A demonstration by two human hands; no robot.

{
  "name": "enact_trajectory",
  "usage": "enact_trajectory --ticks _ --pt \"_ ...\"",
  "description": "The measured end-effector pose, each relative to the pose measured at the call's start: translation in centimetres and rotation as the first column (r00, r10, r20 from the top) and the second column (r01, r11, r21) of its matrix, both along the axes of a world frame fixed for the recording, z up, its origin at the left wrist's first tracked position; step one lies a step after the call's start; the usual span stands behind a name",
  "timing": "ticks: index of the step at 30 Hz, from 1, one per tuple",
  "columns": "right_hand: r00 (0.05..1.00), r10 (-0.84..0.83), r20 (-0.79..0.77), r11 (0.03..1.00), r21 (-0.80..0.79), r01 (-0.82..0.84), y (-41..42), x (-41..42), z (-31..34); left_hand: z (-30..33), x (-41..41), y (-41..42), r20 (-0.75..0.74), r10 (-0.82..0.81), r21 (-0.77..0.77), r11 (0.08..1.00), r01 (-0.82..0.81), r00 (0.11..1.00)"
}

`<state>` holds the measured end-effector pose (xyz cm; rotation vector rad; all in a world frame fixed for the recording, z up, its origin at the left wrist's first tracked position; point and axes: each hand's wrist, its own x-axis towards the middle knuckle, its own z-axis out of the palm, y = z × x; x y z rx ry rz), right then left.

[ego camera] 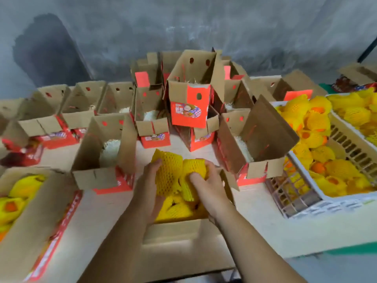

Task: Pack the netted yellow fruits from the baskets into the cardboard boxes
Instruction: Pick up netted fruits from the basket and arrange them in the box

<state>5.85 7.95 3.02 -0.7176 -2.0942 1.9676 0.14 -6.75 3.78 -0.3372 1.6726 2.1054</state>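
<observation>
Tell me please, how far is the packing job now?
Partly done. The box at far left already holds netted fruits. In hand: the left hand and right hand each grip a netted fruit over the near box, which already has fruits inside. Left: many open boxes behind show only white padding, and the white basket is still full of fruits.

Even, fairly bright indoor light, no glare. Large soft dark shadow on the grey wall (183, 27), upper left. Whole frame slightly soft and smeary, motion blur worst toward the left edge below that wall. Wide-angle bending toward the corners.
</observation>
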Motion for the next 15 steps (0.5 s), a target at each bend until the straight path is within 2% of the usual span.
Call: enact_trajectory --ticks 1,5,10,13,15 --pt "1.0 0.004 0.013 1.0 -0.019 -0.004 -0.8 0.1 -0.5 -0.5 -0.1 -1.2 -0.007 -0.032 -0.015 0.999 0.032 0.999" --pt "0.995 -0.057 0.087 0.997 -0.039 0.06 -1.6 0.4 -1.8 -2.5 -0.2 -4.5 -0.151 -0.222 -0.313 0.935 0.166 0.963" --pt "0.984 -0.132 0.118 0.97 0.218 0.104 0.0 0.5 -1.7 -3.8 -0.3 -5.9 -0.237 -0.443 -0.555 0.792 0.254 0.864" --pt "0.986 -0.048 0.158 0.933 0.359 -0.013 1.6 1.3 -1.1 -4.8 -0.7 -5.9 -0.198 -0.615 -0.712 0.625 0.32 0.763" --pt "0.969 0.111 0.22 0.871 0.448 -0.201 2.6 1.9 -0.3 -5.5 -0.9 -5.8 -0.195 -0.675 -0.761 0.562 0.325 0.712"
